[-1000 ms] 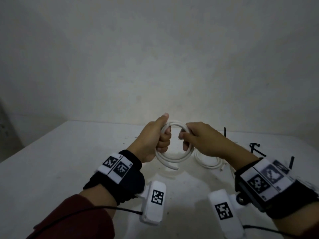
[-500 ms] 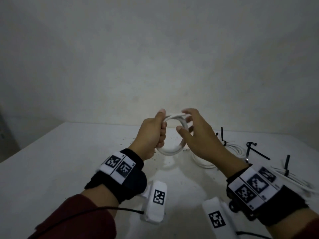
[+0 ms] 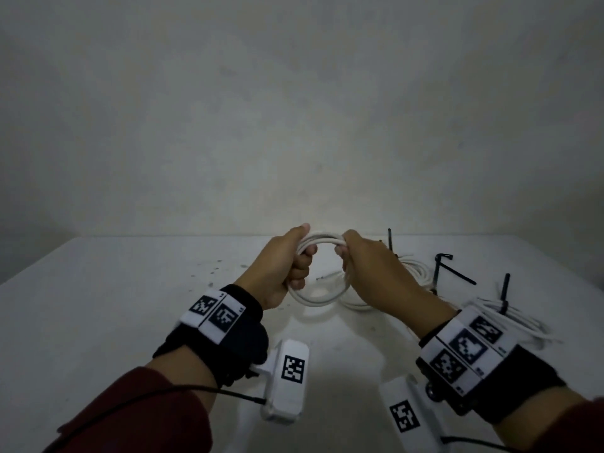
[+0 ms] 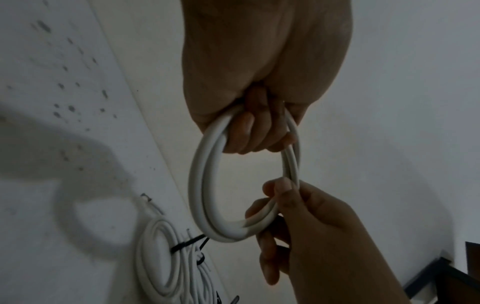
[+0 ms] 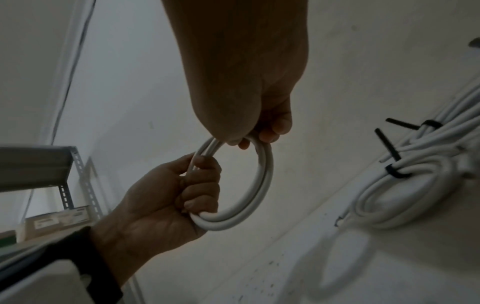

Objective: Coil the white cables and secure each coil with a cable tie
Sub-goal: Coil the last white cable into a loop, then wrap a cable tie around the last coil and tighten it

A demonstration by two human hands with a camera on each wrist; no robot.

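Left hand (image 3: pixel 287 266): fingers curled round the left side of the white cable coil (image 3: pixel 322 291), thumb up along its top; the grip shows in the left wrist view too (image 4: pixel 249 131). Right hand (image 3: pixel 369 269): fingers and thumb wrapped round the coil's right side, also in the right wrist view (image 5: pixel 262 123). Coil: a few turns of white cable forming a ring, held upright in the air between both hands, above the middle of the tabletop (image 3: pixel 98 322), towards its far edge.
Tied coil (image 3: pixel 510 318): white, bound with a black cable tie (image 3: pixel 505 294), lying by the right edge beside the right wrist.
Second tied coil (image 3: pixel 415 273): white, on the tabletop behind the right hand, nearer the far edge.
Loose black cable tie (image 3: pixel 452 273): bent, between the two tied coils.
Dark specks (image 3: pixel 212 273): scattered on the tabletop left of the hands.
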